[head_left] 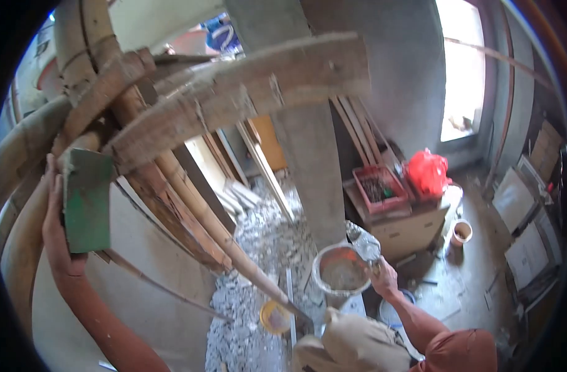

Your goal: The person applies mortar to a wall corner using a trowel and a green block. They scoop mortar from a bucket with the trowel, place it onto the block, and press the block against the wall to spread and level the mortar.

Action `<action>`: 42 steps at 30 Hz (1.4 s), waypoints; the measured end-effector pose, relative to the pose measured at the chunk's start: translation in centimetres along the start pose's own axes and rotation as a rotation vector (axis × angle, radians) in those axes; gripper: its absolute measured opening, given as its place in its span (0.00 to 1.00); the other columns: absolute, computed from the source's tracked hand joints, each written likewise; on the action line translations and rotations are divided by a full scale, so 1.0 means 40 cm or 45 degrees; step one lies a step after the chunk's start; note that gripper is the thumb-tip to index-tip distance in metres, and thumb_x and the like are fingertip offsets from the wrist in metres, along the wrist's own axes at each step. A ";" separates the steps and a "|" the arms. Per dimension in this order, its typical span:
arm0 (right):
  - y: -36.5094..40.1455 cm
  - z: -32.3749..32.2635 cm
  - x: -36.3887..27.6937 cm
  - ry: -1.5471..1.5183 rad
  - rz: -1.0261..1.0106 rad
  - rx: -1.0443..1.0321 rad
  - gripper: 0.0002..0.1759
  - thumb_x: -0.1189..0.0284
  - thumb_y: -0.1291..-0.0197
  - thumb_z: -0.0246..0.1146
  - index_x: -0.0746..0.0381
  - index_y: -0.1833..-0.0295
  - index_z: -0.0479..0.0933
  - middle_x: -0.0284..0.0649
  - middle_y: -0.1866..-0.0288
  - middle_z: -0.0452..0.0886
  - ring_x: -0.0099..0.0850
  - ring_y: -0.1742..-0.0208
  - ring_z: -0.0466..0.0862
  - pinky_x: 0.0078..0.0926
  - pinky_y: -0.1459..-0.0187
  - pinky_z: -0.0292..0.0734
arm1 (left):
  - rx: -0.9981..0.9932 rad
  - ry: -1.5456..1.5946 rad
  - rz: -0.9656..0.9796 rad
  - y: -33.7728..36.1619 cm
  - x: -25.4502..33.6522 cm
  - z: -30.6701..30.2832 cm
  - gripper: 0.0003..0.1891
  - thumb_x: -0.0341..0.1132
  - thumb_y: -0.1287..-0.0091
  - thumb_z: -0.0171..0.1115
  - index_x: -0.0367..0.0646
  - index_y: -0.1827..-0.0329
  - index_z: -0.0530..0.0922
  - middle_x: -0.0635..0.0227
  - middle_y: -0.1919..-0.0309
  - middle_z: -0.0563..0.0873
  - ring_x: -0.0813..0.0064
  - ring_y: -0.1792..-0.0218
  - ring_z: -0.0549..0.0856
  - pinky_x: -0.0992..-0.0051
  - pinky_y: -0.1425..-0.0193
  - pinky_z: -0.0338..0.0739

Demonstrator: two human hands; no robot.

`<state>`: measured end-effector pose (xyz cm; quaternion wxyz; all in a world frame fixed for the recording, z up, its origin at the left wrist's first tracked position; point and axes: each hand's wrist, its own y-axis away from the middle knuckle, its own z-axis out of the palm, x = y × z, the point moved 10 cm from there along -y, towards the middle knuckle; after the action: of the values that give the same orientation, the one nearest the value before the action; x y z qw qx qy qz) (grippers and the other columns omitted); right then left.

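Observation:
My left hand [55,226] is raised at the far left, beside the bamboo poles. Its fingers lie along the edge of a green rectangular plastering board [87,214], which it holds upright; part of the grip is hidden behind the board. Low on the right, my right hand [386,280] is closed around the handle of a trowel [363,242]. The trowel's blade looks coated in grey mortar and sits at the rim of a bucket [316,273]. Wet grey mortar [342,273] shows inside that bucket.
A nailed wooden plank [246,93] crosses ahead, joined to bamboo poles [203,214]. Rubble [249,248] covers the floor below. Rightward stand a cabinet [398,232] with a red crate [382,204] and red bag [427,172], a small bucket [461,232], and leaning panels [528,254].

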<state>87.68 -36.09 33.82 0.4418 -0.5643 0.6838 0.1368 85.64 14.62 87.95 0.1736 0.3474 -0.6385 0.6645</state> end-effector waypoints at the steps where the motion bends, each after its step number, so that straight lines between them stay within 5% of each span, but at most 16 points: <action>1: -0.022 -0.020 -0.012 -0.003 -0.037 0.029 0.19 0.61 0.39 0.69 0.59 0.49 0.75 0.50 0.59 0.84 0.56 0.54 0.83 0.53 0.54 0.77 | 0.007 0.087 -0.063 0.009 -0.010 0.016 0.29 0.40 0.17 0.45 0.48 0.15 0.53 0.64 0.20 0.62 0.71 0.23 0.66 0.70 0.21 0.61; 6: -0.121 -0.161 -0.074 0.108 -0.169 0.092 0.16 0.65 0.41 0.71 0.61 0.56 0.73 0.49 0.60 0.80 0.54 0.57 0.83 0.50 0.55 0.77 | -0.052 0.242 -0.119 0.023 -0.022 0.038 0.30 0.39 0.17 0.45 0.51 0.15 0.51 0.63 0.19 0.59 0.68 0.22 0.64 0.70 0.20 0.61; 14: -0.333 -0.555 -0.331 0.368 -0.232 0.295 0.15 0.67 0.40 0.69 0.63 0.53 0.75 0.53 0.62 0.82 0.58 0.60 0.84 0.52 0.59 0.76 | 0.183 0.042 -0.174 0.070 0.003 0.051 0.32 0.38 0.19 0.42 0.48 0.14 0.48 0.65 0.15 0.46 0.64 0.19 0.58 0.66 0.18 0.53; 15: -0.361 -0.604 -0.390 0.389 -0.258 0.318 0.15 0.66 0.38 0.69 0.63 0.52 0.75 0.53 0.62 0.83 0.58 0.60 0.84 0.51 0.60 0.76 | 0.181 -0.094 -0.170 0.072 0.015 0.043 0.35 0.43 0.20 0.44 0.47 0.14 0.45 0.55 0.16 0.50 0.62 0.20 0.61 0.65 0.18 0.53; 18: -0.451 -0.701 -0.539 0.455 -0.351 0.370 0.19 0.59 0.33 0.65 0.64 0.50 0.77 0.51 0.64 0.84 0.56 0.64 0.85 0.50 0.62 0.77 | 0.053 0.073 -0.355 0.082 -0.008 0.050 0.38 0.46 0.22 0.46 0.43 0.14 0.43 0.57 0.17 0.52 0.54 0.23 0.65 0.59 0.20 0.56; 20: -0.510 -0.738 -0.660 0.572 -0.472 0.335 0.18 0.59 0.32 0.64 0.64 0.51 0.77 0.52 0.64 0.83 0.57 0.63 0.84 0.49 0.62 0.77 | 0.092 -0.090 -0.401 0.073 0.003 0.063 0.41 0.48 0.24 0.47 0.42 0.14 0.42 0.48 0.20 0.57 0.50 0.25 0.67 0.59 0.22 0.59; 29: -0.800 -0.747 -1.132 0.529 -0.753 -0.030 0.12 0.69 0.35 0.67 0.66 0.59 0.73 0.52 0.69 0.77 0.53 0.69 0.78 0.42 0.64 0.73 | 0.355 -0.140 -0.599 0.112 -0.004 0.022 0.44 0.56 0.25 0.49 0.43 0.14 0.42 0.38 0.22 0.60 0.52 0.27 0.70 0.61 0.31 0.70; 32: -0.864 -0.723 -1.179 0.756 -0.733 -0.121 0.20 0.59 0.33 0.65 0.67 0.53 0.75 0.54 0.63 0.80 0.54 0.61 0.82 0.46 0.61 0.76 | 0.344 -0.175 -0.650 0.114 -0.009 0.022 0.46 0.58 0.25 0.49 0.42 0.14 0.41 0.40 0.21 0.56 0.50 0.26 0.70 0.61 0.31 0.70; 35: -0.883 -0.723 -1.250 0.864 -0.939 -0.068 0.14 0.67 0.33 0.67 0.67 0.58 0.73 0.52 0.70 0.78 0.53 0.71 0.80 0.41 0.67 0.74 | 0.241 -0.179 -0.741 0.130 -0.037 0.003 0.47 0.59 0.25 0.48 0.41 0.15 0.40 0.46 0.18 0.49 0.47 0.25 0.69 0.59 0.29 0.70; 42: -0.927 -0.763 -1.312 0.916 -0.914 -0.113 0.14 0.67 0.34 0.67 0.67 0.55 0.74 0.53 0.70 0.80 0.54 0.70 0.82 0.43 0.67 0.75 | 0.119 -0.233 -0.695 0.135 -0.039 0.018 0.47 0.59 0.25 0.47 0.41 0.15 0.35 0.46 0.19 0.51 0.45 0.25 0.68 0.56 0.30 0.70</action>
<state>105.63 -34.93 102.64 0.1731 -0.7933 0.5493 -0.1975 83.27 13.59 82.88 0.2713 0.5725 -0.5029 0.5879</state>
